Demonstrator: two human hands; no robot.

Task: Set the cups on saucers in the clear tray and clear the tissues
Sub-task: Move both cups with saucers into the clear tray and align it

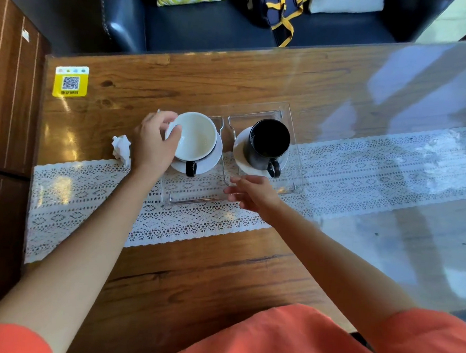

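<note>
A clear tray [293, 152] with two compartments lies on the lace runner. In its right compartment a black cup [266, 143] stands on a white saucer [243, 163], handle toward me. Over the left compartment, my left hand [152, 141] grips the left rim of a cup [197, 136] that is white inside with a black handle; it sits tilted on a white saucer [214, 158]. My right hand [252, 191] hovers with its fingers apart at the tray's near edge, holding nothing. A crumpled white tissue [121, 147] lies on the table just left of my left hand.
The wooden table [220, 271] has a glass top and a white lace runner [376, 171] across it. A yellow QR sticker [70, 81] sits at the far left corner. A dark sofa [208, 24] with cushions and a bag stands beyond the far edge.
</note>
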